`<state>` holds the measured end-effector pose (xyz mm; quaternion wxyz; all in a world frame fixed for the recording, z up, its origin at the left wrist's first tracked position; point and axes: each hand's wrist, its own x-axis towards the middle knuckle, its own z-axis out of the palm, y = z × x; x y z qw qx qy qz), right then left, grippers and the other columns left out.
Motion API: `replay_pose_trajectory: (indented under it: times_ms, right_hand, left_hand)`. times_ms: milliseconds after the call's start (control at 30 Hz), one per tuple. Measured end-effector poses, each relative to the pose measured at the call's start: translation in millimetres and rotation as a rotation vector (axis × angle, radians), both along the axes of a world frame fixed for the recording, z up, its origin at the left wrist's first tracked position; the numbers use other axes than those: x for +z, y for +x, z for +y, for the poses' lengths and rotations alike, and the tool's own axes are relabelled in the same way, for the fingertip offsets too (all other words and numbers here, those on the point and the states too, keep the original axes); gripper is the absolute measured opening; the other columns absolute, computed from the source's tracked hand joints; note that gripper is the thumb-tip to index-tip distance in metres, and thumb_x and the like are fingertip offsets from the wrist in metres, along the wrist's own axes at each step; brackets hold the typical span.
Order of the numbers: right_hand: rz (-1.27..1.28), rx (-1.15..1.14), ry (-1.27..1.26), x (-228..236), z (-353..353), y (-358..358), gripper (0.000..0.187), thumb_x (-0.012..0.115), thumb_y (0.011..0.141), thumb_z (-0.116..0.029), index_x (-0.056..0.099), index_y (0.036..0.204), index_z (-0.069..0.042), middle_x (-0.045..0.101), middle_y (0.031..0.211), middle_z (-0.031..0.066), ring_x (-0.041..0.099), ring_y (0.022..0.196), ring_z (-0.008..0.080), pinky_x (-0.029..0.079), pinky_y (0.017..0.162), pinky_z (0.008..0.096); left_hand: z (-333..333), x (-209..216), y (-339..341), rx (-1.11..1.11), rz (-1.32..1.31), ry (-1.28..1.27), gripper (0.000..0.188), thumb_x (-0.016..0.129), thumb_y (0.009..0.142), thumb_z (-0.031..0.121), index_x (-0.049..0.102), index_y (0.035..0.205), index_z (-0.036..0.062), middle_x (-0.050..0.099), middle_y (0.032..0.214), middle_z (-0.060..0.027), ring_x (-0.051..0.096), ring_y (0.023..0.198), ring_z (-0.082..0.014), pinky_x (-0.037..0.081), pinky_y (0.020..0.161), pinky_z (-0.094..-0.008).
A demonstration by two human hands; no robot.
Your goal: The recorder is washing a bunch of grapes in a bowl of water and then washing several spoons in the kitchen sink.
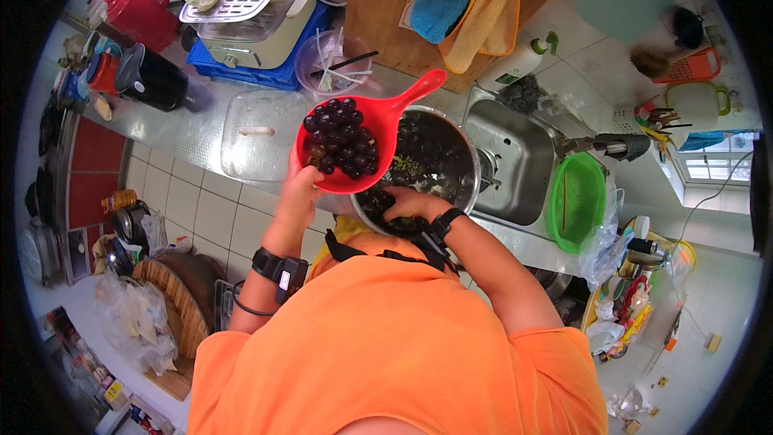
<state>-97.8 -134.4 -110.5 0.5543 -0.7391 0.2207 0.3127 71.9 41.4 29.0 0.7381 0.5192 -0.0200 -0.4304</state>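
Red scoop (386, 124) of likely grapes (342, 138) in left hand (302, 192)

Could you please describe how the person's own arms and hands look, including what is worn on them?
Short orange sleeves cover the upper arms. The left hand and right hand show no gloves. The left wrist wears a black band with a boxy dark module bearing a pale patch; a thin black cable loops beside it. The right wrist wears a black strap.

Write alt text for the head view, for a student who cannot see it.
A person's left hand holds a red scoop of dark grapes; their right hand is inside a metal bowl of more, beside a sink.
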Motion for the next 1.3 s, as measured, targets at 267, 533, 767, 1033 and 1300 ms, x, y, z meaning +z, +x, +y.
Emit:
replay_pose_trajectory:
  times_ms: [267, 533, 767, 1033, 1300]
  right_hand:
    - [0.136, 0.113, -0.059, 42, -3, -4, 0.069, 0.072, 0.064, -0.025, 0.050, 0.128, -0.008, 0.059, 0.116, 0.0138, 0.058, 0.103, 0.0257, 0.050, 0.080, 0.0371]
    - [0.056, 0.005, 0.121, 59, -18, -18, 0.039, 0.070, 0.068, -0.013, 0.058, 0.104, -0.010, 0.060, 0.097, 0.0075, 0.060, 0.085, 0.0210, 0.052, 0.060, 0.0317]
    - [0.002, -0.581, 0.518, 79, -53, -33, 0.027, 0.062, 0.078, -0.005, 0.054, 0.102, -0.012, 0.061, 0.093, 0.0038, 0.060, 0.076, 0.0132, 0.049, 0.052, 0.0266]
    - [-0.284, -0.940, 0.420, 181, -48, -5, 0.024, 0.062, 0.082, -0.007, 0.055, 0.105, -0.012, 0.060, 0.094, 0.0028, 0.061, 0.077, 0.0139, 0.054, 0.053, 0.0280]
    - [-0.405, -0.942, 0.377, 220, -17, 13, 0.045, 0.056, 0.090, -0.013, 0.042, 0.133, -0.010, 0.049, 0.123, 0.0102, 0.058, 0.099, 0.0216, 0.051, 0.085, 0.0426]
  left_hand:
    - [-8, 0, -7, -0.063, 0.010, 0.001, 0.076, 0.044, 0.069, 0.005, 0.027, 0.142, 0.0183, 0.042, 0.134, -0.0067, 0.048, 0.113, -0.0198, 0.050, 0.080, -0.0351]
    - [-12, 7, -8, -0.105, -0.037, 0.057, 0.076, 0.040, 0.070, 0.004, 0.024, 0.143, 0.0147, 0.042, 0.135, -0.0093, 0.049, 0.118, -0.0241, 0.050, 0.088, -0.0448]
    - [-11, 7, -9, -0.065, -0.015, 0.096, 0.076, 0.045, 0.069, 0.005, 0.026, 0.142, 0.0190, 0.045, 0.131, -0.0056, 0.054, 0.106, -0.0192, 0.052, 0.073, -0.0327]
    - [-21, 1, -17, -0.121, -0.065, 0.107, 0.076, 0.047, 0.071, 0.005, 0.022, 0.142, 0.0201, 0.044, 0.130, -0.0065, 0.057, 0.102, -0.0202, 0.054, 0.073, -0.0338]
    - [-38, -9, -33, -0.186, 0.022, 0.070, 0.077, 0.047, 0.072, 0.005, 0.018, 0.142, 0.0210, 0.040, 0.132, -0.0081, 0.051, 0.111, -0.0240, 0.053, 0.080, -0.0409]
